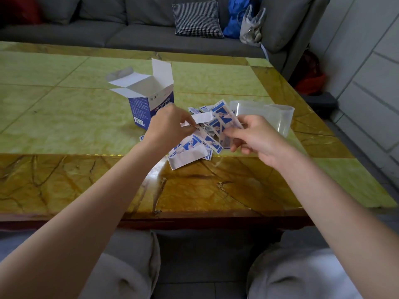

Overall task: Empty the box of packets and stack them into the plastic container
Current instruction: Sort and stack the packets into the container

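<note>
Right hand [257,137] fingers grip a fan of packets [224,119]; left hand [170,124] pinches one from the pile. Box [149,98] stands emptied at eleven o'clock. Gathering underway; next, square them into the plastic container [272,114] at two o'clock.

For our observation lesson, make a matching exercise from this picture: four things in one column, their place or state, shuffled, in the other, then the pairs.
Things
1. box
2. plastic container
3. loose packets
4. checked cushion

Place or state
A. on the sofa
B. piled on the table below the hands
C. clear, behind the right hand
D. upright, flaps open

Pairs: 1-D, 2-C, 3-B, 4-A
</note>
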{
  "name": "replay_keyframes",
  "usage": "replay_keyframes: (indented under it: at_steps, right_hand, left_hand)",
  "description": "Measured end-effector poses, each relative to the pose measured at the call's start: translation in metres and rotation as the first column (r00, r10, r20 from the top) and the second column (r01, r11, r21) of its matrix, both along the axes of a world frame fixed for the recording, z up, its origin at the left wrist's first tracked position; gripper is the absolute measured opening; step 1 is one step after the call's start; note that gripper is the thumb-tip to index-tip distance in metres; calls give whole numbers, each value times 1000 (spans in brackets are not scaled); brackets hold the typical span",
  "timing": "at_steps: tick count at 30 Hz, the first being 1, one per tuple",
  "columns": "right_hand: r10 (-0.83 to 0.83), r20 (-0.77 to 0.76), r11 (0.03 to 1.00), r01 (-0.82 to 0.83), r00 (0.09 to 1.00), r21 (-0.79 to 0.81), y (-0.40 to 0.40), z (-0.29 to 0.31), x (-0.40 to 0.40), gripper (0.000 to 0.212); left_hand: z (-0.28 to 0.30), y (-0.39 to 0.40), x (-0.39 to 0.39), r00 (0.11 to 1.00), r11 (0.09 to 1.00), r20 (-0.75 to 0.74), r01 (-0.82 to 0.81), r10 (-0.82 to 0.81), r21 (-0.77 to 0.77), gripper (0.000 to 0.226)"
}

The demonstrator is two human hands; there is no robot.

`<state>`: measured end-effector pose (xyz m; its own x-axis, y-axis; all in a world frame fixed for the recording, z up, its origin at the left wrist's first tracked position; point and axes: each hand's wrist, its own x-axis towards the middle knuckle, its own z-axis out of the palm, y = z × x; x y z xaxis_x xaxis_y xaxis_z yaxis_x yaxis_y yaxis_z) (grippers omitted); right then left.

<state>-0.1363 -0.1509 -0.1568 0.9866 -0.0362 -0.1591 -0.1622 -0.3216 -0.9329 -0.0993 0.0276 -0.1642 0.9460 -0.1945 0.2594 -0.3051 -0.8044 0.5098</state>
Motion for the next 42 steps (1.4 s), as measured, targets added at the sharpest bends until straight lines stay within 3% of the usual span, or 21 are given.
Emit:
replay_keyframes:
  at_steps: [3,6,9,12,14,15,16,18,20,22,24,26,29,32,34,37,42]
  right_hand:
    - [-45,7,998,45,999,47,-4,4,0,8]
    - [-142,-63,959,153,988,240,-3,4,-2,11]
    - [-85,-142,910,135,986,391,10,0,-5,6]
    - [-61,-117,887,108,991,449,23,-4,-4,7]
    - [-121,-26,934,123,992,334,22,-6,-1,8]
    - [-143,62,972,128,988,195,19,-6,1,9]
    - [-133,174,991,135,976,4,14,-6,3,11]
    - [17,342,913,125,940,-387,6,-6,4,18]
    - [177,333,796,65,926,-602,5,-6,1,16]
    - [233,273,750,6,933,-662,6,-9,-1,6]
    - [227,225,729,-12,948,-684,8,-13,0,11]
    - [164,165,779,-25,973,-627,8,-16,2,14]
    - [61,81,924,-26,995,-381,8,-19,4,13]
    - [-23,3,998,24,1000,-64,8,-18,5,13]
    - [-57,-79,992,65,995,109,7,-15,5,13]
    - [-86,-159,967,120,984,224,5,-14,6,23]
    - [-98,-193,929,159,976,334,3,-9,1,11]
  left_hand:
    - [1,6,3,995,988,-82,-66,55,-143,14]
    - [-1,9,4,970,901,-222,-178,94,-396,9]
    - [-1,0,-1,936,788,-347,-167,-63,-593,9]
    - [0,-12,-9,911,902,-357,39,-209,-430,12]
    - [6,-9,-11,939,977,-285,156,-192,-144,8]
    - [8,-5,-11,955,984,-246,177,-166,22,15]
    - [8,0,-11,960,969,-242,181,-137,170,24]
    - [4,7,-12,944,905,-320,203,-80,373,40]
    - [-4,7,-13,924,870,-378,229,-54,437,46]
    - [-11,4,-11,935,876,-349,216,-59,431,43]
    - [-13,3,-6,954,907,-294,172,-57,383,35]
    - [-15,-1,-3,968,935,-250,116,-30,335,22]
    - [-18,-11,0,988,955,-152,68,-24,290,12]
    - [-14,-17,2,996,987,-79,51,-40,155,26]
    - [-10,-18,2,984,996,-162,87,-81,33,33]
    - [-7,-15,1,923,980,-338,139,-181,-145,21]
    - [-9,-8,3,913,944,-378,23,-154,-329,6]
